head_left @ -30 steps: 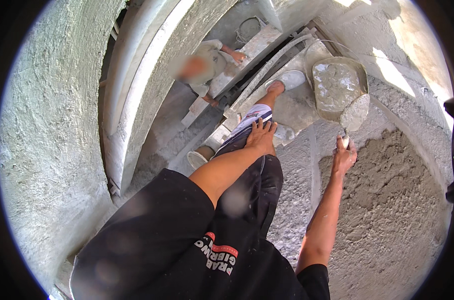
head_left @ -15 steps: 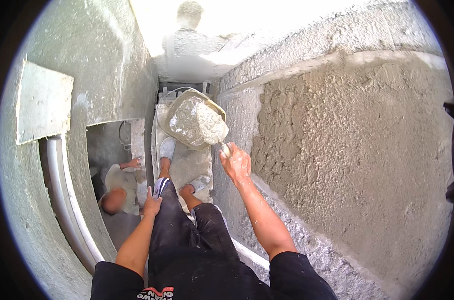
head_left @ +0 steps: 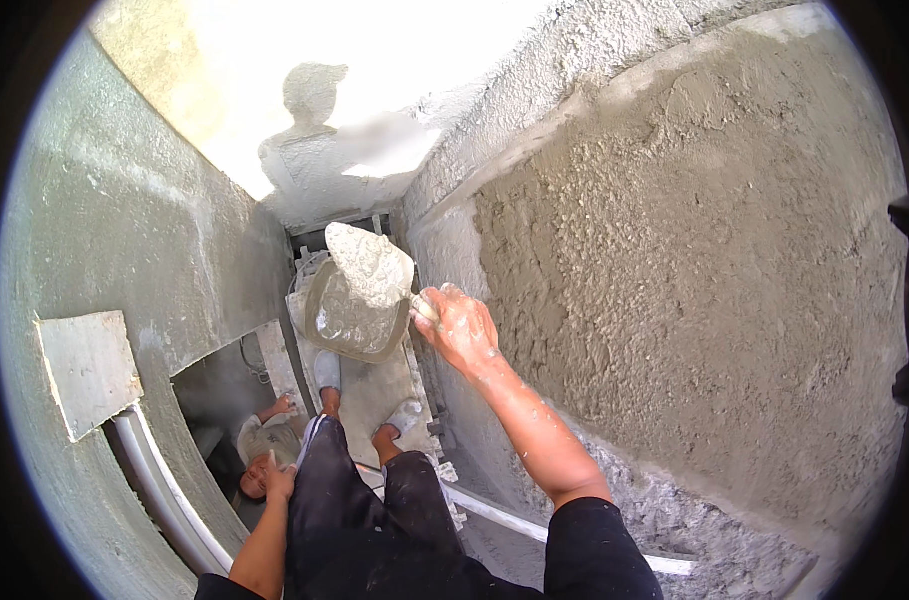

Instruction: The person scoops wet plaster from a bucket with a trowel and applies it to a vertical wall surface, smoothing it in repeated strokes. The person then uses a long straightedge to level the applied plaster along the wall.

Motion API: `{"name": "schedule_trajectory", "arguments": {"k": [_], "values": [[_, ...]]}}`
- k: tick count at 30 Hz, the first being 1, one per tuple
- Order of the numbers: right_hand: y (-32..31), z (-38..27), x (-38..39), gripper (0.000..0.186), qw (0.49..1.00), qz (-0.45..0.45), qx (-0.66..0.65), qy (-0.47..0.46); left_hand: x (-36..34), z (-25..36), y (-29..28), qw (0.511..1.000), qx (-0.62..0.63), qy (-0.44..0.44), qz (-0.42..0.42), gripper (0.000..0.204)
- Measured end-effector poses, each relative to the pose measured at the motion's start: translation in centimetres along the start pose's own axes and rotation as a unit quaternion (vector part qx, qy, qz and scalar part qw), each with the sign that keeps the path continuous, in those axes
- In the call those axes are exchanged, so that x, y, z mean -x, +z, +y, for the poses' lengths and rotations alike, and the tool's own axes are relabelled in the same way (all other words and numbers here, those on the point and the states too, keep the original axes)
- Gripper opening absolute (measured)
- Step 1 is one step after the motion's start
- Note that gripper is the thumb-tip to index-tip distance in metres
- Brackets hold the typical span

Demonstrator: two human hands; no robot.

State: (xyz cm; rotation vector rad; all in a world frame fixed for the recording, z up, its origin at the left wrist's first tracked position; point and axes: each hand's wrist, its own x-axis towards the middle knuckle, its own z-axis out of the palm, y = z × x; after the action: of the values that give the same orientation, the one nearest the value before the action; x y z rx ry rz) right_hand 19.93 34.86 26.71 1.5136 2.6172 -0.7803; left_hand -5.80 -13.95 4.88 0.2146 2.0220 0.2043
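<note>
My right hand [head_left: 458,325], spattered with wet mortar, is closed around the handle of a trowel [head_left: 412,297]. A thick heap of grey mortar [head_left: 369,265] covers the trowel's blade. The loaded blade hangs over a square-mouthed bucket [head_left: 358,353] that has more wet mortar inside. Beside my left thigh is my left hand [head_left: 278,478], its thumb and fingers apart and nothing seen in it. On the right, a broad patch of rough, fresh mortar [head_left: 664,290] covers part of the wall.
My feet stand on a narrow plank platform [head_left: 369,400] between two walls. Through an opening at lower left, another person [head_left: 264,445] is seen below. A square board [head_left: 92,370] and a pale pipe [head_left: 164,470] are on the left. A white bar [head_left: 494,517] runs behind my legs.
The trowel with its mortar has risen out of the bucket, moving up and left in view. My view has shifted, showing more of the far wall. My left hand stays near my thigh.
</note>
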Motion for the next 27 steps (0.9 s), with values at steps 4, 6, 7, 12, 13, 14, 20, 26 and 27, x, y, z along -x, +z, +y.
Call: {"name": "schedule_trajectory", "arguments": {"k": [4, 6, 7, 12, 13, 14, 20, 26, 27], "values": [[-4.1, 4.7, -2.6, 0.030, 0.980, 0.031, -0.190, -0.048, 1.1, 2.2, -2.5, 0.999, -0.029, -0.022, 0.004, 0.088], [-7.0, 8.7, -3.6, 0.023, 0.930, -0.105, -0.336, 0.106, 1.0, 1.4, -3.2, 0.999, -0.009, -0.034, 0.004, 0.087], [-8.5, 10.4, -4.6, 0.021, 0.893, -0.120, -0.403, 0.157, 0.7, 0.5, -3.8, 0.999, 0.022, -0.031, 0.006, 0.088], [-22.5, 14.5, -6.8, 0.019, 0.874, 0.265, -0.248, 0.322, -3.5, -3.0, -6.2, 0.998, 0.043, 0.020, 0.051, 0.087], [-25.1, 13.7, -4.2, 0.020, 0.862, 0.344, -0.224, 0.296, -3.9, -3.1, -6.7, 0.998, 0.060, -0.013, 0.030, 0.086], [-26.7, 12.7, -1.8, 0.021, 0.865, 0.373, -0.189, 0.276, -3.9, -3.1, -7.5, 0.996, 0.074, -0.038, 0.033, 0.085], [-23.7, 7.7, 6.2, 0.020, 0.869, 0.257, -0.247, 0.343, -5.4, 3.5, -8.3, 1.000, 0.004, -0.019, -0.023, 0.080], [-15.0, 10.8, 1.0, 0.028, 0.887, 0.079, -0.236, 0.390, -5.1, 8.6, -10.3, 0.984, 0.165, 0.023, -0.056, 0.063], [-14.0, 12.4, -0.7, 0.031, 0.894, 0.076, -0.190, 0.400, -4.9, 8.8, -11.0, 0.987, 0.153, 0.029, -0.039, 0.060]]}}
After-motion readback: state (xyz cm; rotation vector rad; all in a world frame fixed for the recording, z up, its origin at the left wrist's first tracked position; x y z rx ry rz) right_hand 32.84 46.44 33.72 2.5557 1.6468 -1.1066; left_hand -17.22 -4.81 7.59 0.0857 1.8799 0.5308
